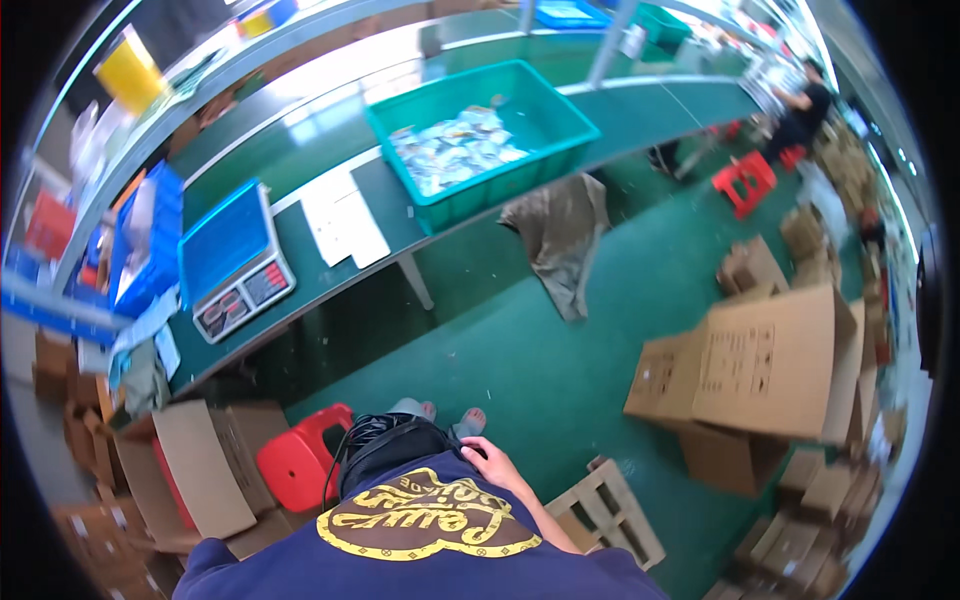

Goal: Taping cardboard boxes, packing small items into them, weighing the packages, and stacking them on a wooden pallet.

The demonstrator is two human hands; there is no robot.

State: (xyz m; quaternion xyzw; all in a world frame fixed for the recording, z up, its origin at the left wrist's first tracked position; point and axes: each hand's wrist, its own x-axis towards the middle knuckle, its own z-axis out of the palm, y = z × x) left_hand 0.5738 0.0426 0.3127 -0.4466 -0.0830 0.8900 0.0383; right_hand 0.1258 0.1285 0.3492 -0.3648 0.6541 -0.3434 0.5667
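Observation:
My right hand [489,465] is beside my waist, at the right edge of a black bag [405,452] with black cables [372,430] bunched over it. Its fingers are slightly bent and apart, their tips touching or very close to the bag; I make out nothing held in them. My left hand is out of sight. In front of me, a green-topped table [405,215] carries a teal plastic tub [510,180] with many small clear packets [455,150] heaped inside. Left of it lie white paper sheets [343,220] and a weighing scale [235,262] with a blue tray.
A red stool [300,460] and an open carton [200,470] stand at my left. To the right are large cardboard boxes [760,360] and a wooden pallet [610,515]. Brown cloth [562,235] hangs off the table edge. A person [802,110] sits far right, near a red stool [745,183].

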